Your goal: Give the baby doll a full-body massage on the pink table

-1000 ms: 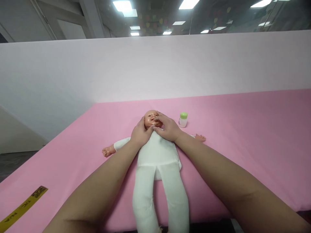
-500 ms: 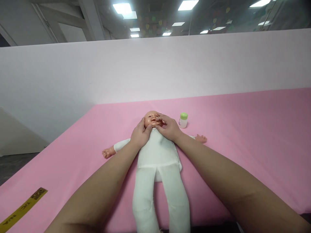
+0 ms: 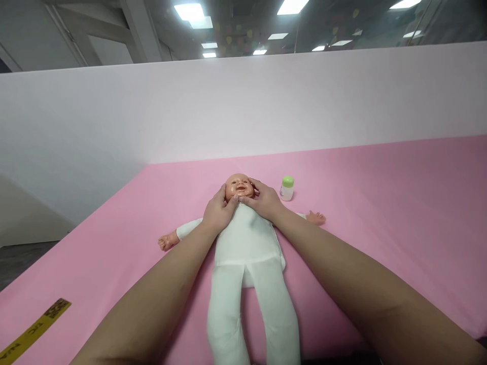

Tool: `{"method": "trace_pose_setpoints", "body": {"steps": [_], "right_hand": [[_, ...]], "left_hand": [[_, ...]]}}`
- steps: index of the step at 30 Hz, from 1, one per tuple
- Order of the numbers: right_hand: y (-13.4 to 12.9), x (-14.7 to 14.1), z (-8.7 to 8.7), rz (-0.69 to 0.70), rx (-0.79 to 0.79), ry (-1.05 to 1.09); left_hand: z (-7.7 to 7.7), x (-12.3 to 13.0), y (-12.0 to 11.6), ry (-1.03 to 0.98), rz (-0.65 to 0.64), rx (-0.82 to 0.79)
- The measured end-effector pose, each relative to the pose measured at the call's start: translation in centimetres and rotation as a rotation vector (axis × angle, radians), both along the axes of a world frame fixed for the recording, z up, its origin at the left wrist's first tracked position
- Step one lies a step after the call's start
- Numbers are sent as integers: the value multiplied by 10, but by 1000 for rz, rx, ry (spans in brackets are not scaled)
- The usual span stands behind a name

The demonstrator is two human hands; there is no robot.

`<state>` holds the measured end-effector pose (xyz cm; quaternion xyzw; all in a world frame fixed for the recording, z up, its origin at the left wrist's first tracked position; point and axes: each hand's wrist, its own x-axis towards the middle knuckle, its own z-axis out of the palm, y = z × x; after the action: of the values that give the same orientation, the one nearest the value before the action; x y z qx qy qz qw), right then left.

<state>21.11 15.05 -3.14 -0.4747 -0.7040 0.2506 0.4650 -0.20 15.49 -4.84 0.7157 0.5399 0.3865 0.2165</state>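
Observation:
A baby doll (image 3: 249, 238) with a white cloth body lies face up, its arms spread to both sides and its legs toward me. My left hand (image 3: 220, 209) is cupped round the left side of the doll's head, thumb at the chin. On the opposite side my right hand (image 3: 265, 199) holds the head, its fingers along the cheek and its thumb under the chin. The doll's shiny face shows between my two hands. Just right of my right hand stands a small clear jar (image 3: 286, 189) with a green lid.
The doll lies on a pink surface (image 3: 380, 203). Behind it rises a white wall (image 3: 243, 111) with glass above. A yellow tape strip (image 3: 36, 329) with printing is at the lower left.
The fingers of my right hand have moved off the doll's mouth and cheek to the side of its head. My left hand has stayed nearly where it was.

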Motion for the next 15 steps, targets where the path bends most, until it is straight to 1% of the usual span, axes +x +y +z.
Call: {"method": "trace_pose_setpoints", "body": {"steps": [6,8,12,15], "right_hand": [[4,4,-3,18,-100,47],[5,8,-2,72,-129,109],[8,16,1,222,-188,246],[10,18,0,289,-231,310]], "left_hand": [[-1,0,1,-11,19,-22],[-4,-1,4,-46,12,-33],[-12,-4,11,-157,-18,-41],[-17,-5,15,-231,-22,-57]]}}
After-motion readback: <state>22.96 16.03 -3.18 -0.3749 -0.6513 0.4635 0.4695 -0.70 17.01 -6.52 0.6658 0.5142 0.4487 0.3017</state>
